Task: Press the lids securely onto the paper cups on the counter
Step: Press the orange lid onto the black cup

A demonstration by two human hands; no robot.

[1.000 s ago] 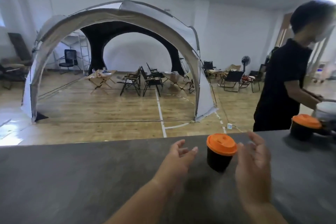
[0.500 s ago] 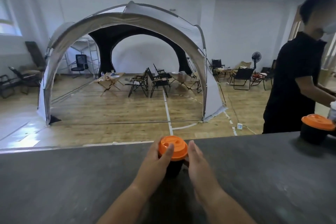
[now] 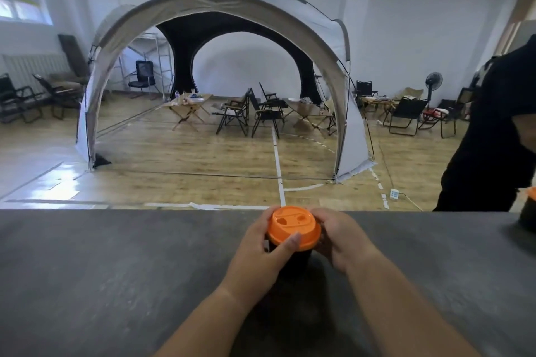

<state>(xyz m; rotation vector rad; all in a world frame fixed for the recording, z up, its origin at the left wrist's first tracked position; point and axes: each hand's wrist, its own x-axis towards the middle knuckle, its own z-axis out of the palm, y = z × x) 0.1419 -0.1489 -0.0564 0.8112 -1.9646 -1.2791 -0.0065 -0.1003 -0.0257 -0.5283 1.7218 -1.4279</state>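
Note:
A black paper cup with an orange lid stands on the dark grey counter, near its far edge. My left hand wraps around the cup's left side, thumb lying on the lid's near rim. My right hand curls around the cup's right side with fingers at the lid's edge. Most of the cup's body is hidden by my hands. A second black cup with an orange lid shows partly at the right frame edge.
A person in a black shirt stands beyond the counter at the far right. Behind the counter lie a wooden floor, a large arched tent, folding chairs and small tables.
A second ago my hands were open beside the cup; they closed round it and now hold it, left thumb on the lid. The view shifted, moving the second cup toward the right edge.

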